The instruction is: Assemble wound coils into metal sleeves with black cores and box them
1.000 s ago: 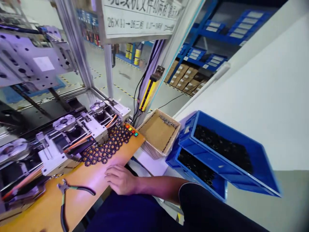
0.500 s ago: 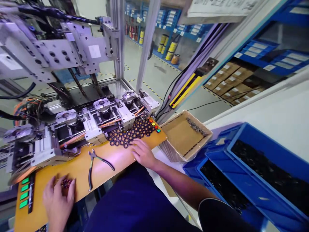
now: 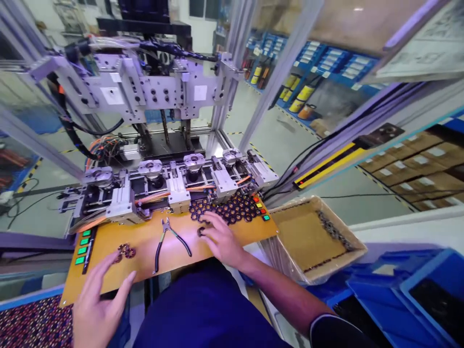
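My left hand point(image 3: 97, 302) is open, thumb and fingers spread, at the left front of the orange worktop point(image 3: 143, 241). Just beyond its fingertips lie a few reddish wire-wound rings point(image 3: 129, 252). My right hand point(image 3: 225, 242) pinches a small dark ring point(image 3: 201, 232) between thumb and finger, at the near edge of a cluster of similar dark rings point(image 3: 239, 208). Between the two hands, a pair of cutting pliers point(image 3: 166, 231) lies with its handles apart and its jaws pointing toward the machine.
A machine with several round metal fixtures point(image 3: 150, 167) stands behind the worktop. Green buttons point(image 3: 82, 250) are at the left end, coloured ones point(image 3: 258, 205) at the right. An open carton point(image 3: 297, 232) and blue bins point(image 3: 395, 285) stand right; many wound parts point(image 3: 36, 321) lie lower left.
The view has turned left. My left hand has drawn back from the reddish rings, its fingers now spread. My right hand, lying by the cluster before, now has a dark ring in its fingers.
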`<state>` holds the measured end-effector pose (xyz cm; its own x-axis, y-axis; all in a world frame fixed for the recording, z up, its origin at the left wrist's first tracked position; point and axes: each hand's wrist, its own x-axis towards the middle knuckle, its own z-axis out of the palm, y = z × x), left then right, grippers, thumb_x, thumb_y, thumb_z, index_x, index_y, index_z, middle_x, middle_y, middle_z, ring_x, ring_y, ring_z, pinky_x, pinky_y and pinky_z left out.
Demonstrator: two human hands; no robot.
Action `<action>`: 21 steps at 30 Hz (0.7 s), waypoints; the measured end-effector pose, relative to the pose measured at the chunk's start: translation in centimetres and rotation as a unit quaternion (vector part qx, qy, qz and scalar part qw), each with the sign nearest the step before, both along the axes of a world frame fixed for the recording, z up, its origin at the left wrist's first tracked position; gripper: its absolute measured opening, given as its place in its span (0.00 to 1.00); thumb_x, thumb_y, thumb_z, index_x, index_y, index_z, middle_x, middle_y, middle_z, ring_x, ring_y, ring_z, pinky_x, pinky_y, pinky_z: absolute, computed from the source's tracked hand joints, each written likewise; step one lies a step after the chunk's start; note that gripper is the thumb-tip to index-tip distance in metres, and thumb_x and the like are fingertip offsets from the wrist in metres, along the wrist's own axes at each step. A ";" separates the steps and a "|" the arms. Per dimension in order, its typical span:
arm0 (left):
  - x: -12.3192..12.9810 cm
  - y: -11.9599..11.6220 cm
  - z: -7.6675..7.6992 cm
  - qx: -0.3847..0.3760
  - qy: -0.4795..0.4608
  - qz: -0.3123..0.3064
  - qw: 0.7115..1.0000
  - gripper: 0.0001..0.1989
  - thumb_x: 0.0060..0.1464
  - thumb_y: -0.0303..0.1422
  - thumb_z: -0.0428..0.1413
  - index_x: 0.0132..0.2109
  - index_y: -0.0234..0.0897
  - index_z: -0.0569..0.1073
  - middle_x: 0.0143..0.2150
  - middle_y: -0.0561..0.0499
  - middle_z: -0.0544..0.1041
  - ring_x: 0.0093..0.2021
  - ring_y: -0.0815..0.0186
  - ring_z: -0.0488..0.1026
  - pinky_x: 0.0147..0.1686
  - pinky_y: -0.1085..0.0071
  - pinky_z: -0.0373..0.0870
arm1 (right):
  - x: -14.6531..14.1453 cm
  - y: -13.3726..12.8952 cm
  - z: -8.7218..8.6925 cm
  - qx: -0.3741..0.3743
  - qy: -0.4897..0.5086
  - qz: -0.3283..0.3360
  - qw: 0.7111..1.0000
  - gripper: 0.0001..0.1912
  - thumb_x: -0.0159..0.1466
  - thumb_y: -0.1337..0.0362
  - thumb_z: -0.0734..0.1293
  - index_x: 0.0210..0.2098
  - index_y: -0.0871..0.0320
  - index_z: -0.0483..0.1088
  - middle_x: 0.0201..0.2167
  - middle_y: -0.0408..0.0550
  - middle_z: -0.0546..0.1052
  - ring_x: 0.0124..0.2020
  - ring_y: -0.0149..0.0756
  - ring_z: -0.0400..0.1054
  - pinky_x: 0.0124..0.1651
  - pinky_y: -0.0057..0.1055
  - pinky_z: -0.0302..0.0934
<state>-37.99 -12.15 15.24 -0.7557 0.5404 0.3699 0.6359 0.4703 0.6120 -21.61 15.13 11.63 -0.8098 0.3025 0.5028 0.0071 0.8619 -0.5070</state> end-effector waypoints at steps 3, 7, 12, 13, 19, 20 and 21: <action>1.5 3.0 3.4 0.030 -0.201 -0.129 0.971 0.21 0.58 0.46 0.59 0.53 0.39 0.78 0.43 0.45 0.84 0.43 0.56 0.82 0.47 0.59 0.80 | -1.6 -2.9 5.0 -0.105 0.116 0.106 0.982 0.04 0.66 0.70 0.68 0.40 0.57 0.74 0.56 0.56 0.73 0.61 0.43 0.67 0.63 0.47 0.66; 3.0 5.4 6.1 0.115 -0.310 -0.172 0.928 0.20 0.56 0.46 0.61 0.50 0.39 0.82 0.39 0.46 0.85 0.34 0.59 0.83 0.36 0.67 0.82 | -3.2 -5.7 8.6 -0.184 0.185 0.196 0.945 0.05 0.66 0.69 0.69 0.41 0.54 0.74 0.54 0.56 0.74 0.58 0.43 0.70 0.60 0.46 0.68; 3.1 4.9 5.8 0.154 -0.189 -0.124 0.962 0.14 0.55 0.43 0.63 0.46 0.42 0.83 0.39 0.48 0.86 0.36 0.60 0.84 0.38 0.69 0.82 | -4.2 -6.2 8.8 -0.279 0.135 0.232 0.922 0.05 0.66 0.67 0.69 0.42 0.55 0.75 0.56 0.56 0.74 0.57 0.42 0.71 0.59 0.41 0.70; 3.0 4.8 5.6 0.153 -0.166 -0.124 0.966 0.14 0.56 0.43 0.63 0.46 0.42 0.83 0.39 0.49 0.86 0.35 0.61 0.84 0.39 0.69 0.81 | -4.3 -6.2 8.8 -0.300 0.120 0.237 0.917 0.04 0.67 0.66 0.69 0.42 0.56 0.76 0.55 0.56 0.74 0.56 0.41 0.72 0.59 0.40 0.69; 2.1 4.1 4.4 0.137 -0.060 -0.090 0.985 0.14 0.57 0.44 0.62 0.46 0.44 0.83 0.38 0.50 0.86 0.35 0.62 0.83 0.39 0.70 0.81 | -5.9 -6.3 9.1 -0.381 0.029 0.279 0.881 0.04 0.67 0.65 0.69 0.39 0.57 0.78 0.49 0.54 0.78 0.54 0.37 0.74 0.57 0.35 0.69; 1.9 3.8 3.9 0.138 -0.053 -0.080 0.986 0.15 0.56 0.44 0.63 0.47 0.44 0.82 0.38 0.50 0.86 0.34 0.62 0.83 0.38 0.69 0.81 | -6.3 -6.1 9.1 -0.377 0.018 0.290 0.879 0.04 0.67 0.65 0.69 0.39 0.58 0.78 0.49 0.54 0.78 0.53 0.37 0.74 0.56 0.35 0.70; 1.5 3.3 3.2 0.138 -0.045 -0.065 0.987 0.16 0.55 0.44 0.63 0.48 0.44 0.82 0.38 0.50 0.86 0.34 0.62 0.83 0.39 0.69 0.81 | -6.9 -5.7 9.3 -0.365 0.010 0.299 0.882 0.04 0.67 0.66 0.69 0.39 0.58 0.78 0.49 0.54 0.78 0.52 0.36 0.75 0.55 0.34 0.70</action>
